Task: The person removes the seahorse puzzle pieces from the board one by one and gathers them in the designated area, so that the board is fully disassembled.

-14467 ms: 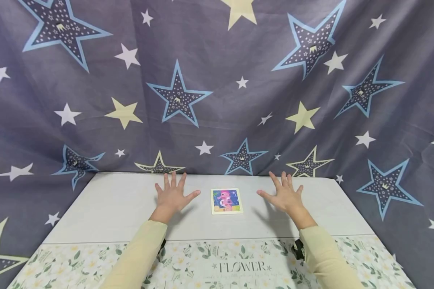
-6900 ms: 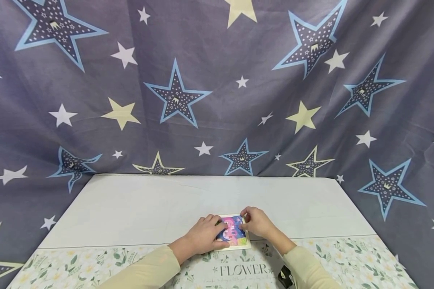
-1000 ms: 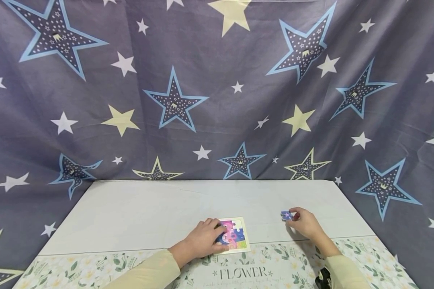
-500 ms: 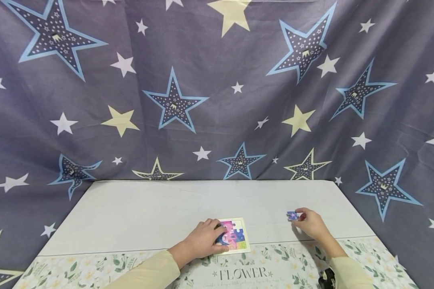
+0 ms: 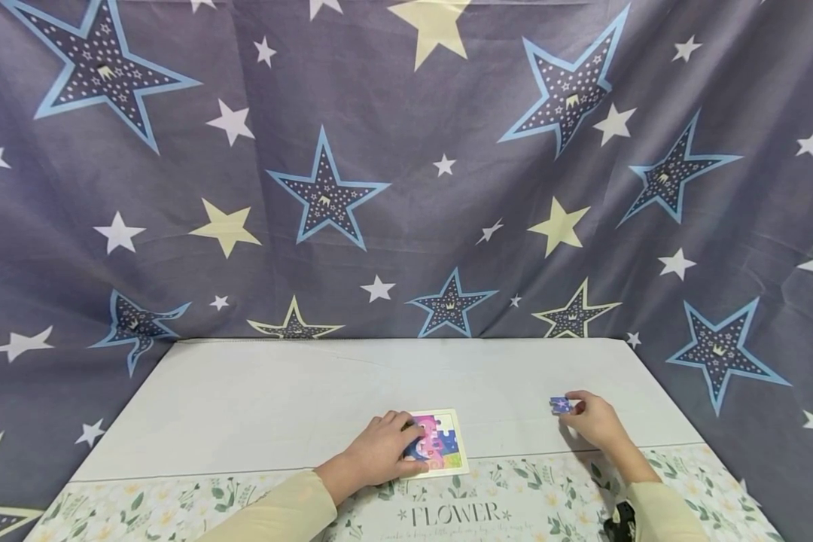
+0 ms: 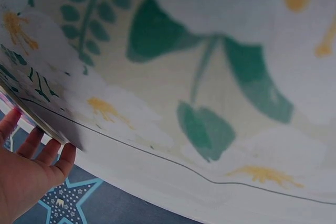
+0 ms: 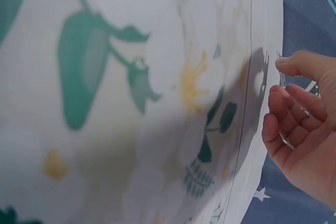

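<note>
A small framed jigsaw puzzle (image 5: pixel 455 462) with a pink seahorse picture lies flat on the table in the head view. Its upper right corner shows a bare white gap. My left hand (image 5: pixel 378 446) grips the puzzle by its left side and hides that part. In the left wrist view, the fingertips (image 6: pixel 67 156) meet the edge of the puzzle board. Off to the right, my right hand (image 5: pixel 598 421) pinches a blue jigsaw piece (image 5: pixel 559 405) with a pale star between thumb and finger, just over the white tabletop. The right wrist view shows that piece almost edge-on.
The table has a white far part (image 5: pixel 278 399) and a floral cloth (image 5: pixel 474 512) printed "FLOWER" along the near side. A grey star-patterned curtain (image 5: pixel 406 248) hangs behind the table and around its sides.
Over the last second my right hand has moved rightward with the jigsaw piece, away from the puzzle. Earlier the puzzle was whole and lay farther back. The left hand has just stayed put.
</note>
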A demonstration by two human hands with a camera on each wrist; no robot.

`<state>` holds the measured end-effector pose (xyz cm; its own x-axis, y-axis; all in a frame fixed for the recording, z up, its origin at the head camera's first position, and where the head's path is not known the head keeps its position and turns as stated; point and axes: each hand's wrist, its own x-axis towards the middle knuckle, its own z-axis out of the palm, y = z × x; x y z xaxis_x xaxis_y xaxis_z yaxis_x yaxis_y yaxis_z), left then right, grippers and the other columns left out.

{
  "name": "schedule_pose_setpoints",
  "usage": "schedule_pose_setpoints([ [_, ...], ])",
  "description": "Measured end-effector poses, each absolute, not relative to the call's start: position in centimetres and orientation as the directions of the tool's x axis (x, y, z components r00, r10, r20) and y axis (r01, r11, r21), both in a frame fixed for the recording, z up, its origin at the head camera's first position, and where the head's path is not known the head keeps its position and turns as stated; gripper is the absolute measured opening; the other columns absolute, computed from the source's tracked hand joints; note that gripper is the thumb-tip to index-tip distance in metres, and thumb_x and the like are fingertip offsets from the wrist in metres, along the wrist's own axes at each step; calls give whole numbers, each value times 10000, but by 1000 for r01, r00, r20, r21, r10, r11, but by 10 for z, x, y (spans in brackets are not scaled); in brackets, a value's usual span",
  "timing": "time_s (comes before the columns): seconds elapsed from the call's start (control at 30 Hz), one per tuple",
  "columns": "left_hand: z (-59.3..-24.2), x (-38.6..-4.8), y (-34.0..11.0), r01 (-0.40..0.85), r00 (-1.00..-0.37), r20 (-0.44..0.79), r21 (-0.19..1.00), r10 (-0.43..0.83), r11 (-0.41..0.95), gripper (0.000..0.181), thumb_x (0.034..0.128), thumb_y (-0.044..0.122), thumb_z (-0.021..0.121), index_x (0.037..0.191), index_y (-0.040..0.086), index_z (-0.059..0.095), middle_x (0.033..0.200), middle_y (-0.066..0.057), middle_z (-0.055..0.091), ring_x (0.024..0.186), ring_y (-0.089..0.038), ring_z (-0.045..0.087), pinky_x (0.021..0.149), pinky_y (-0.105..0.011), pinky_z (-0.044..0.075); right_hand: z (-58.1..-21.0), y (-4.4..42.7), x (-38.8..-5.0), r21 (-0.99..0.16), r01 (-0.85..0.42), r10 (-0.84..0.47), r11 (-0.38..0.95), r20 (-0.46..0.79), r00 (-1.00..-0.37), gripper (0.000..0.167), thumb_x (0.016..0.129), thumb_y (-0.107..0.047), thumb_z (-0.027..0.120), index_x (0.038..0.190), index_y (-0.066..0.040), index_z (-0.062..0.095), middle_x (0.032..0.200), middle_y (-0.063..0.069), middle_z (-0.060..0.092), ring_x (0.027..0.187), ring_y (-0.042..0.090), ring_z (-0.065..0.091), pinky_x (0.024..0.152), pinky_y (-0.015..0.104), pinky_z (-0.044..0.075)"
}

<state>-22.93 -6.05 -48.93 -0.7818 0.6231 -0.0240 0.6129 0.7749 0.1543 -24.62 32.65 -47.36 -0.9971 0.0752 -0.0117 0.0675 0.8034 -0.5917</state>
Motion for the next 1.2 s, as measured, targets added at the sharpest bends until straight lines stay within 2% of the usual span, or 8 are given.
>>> schedule_pose_setpoints([
  [0.73,-489,-230,-60,598,-789,-51,166,612,784,643,853,700,428,1340,283,480,1341,-31,461,1225,-207,442,974,-435,402,-480,341,-251,-566,98,91,819,-40,-995,508,789,-103,648,1220,125,504,806,113,577,684,185,502,564,277,403],
  [1.2,-488,-229,-60,613,-783,-20,152,622,776,648,847,704,433,1327,274,498,1293,0,482,1184,-176,454,937,-407,417,-483,344,-252,-567,107,98,817,-47,-994,513,783,-109,652,1217,126,510,791,104,565,683,186,489,564,282,392],
])
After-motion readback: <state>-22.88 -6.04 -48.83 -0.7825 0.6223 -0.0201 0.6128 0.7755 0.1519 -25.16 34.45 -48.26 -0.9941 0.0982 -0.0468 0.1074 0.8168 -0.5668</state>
